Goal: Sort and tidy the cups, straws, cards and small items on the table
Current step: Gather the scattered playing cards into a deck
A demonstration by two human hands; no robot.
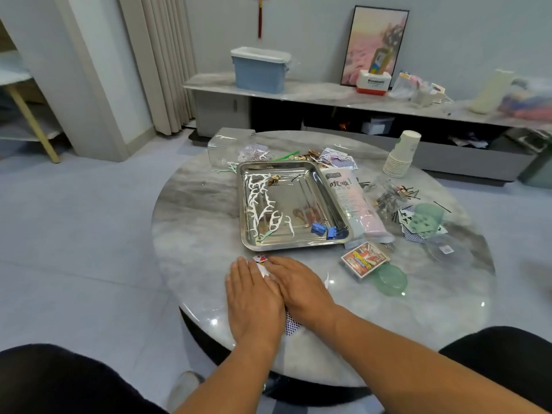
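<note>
Both hands flat on the near edge of the round marble bench, side by side and touching. Left hand fingers straight, pressing down on cards; right hand the same, palm down, fingers straight. No grip on anything, both just press. Card faces poke out past the fingertips, and a blue card back shows at the wrists between the hands.

Steel tray just beyond the hands, mid bench. In it: white floss picks along the left side, blue clips at the near right corner, a dark hairpin near the far edge.

Straw pack lies along the tray's right rim, touching it. Card box right of the hands, near the pack's near end. Green lid just beside the box, partly under it. Green cup lies on a spread of loose cards at the right side. Clear lid near it. Hairpins scattered right of the pack.

Stack of paper cups at far right of the bench. Clear box at far left, with more cards, picks and a green straw behind the tray.

Behind: low cabinet with a blue bin, a framed picture.
</note>
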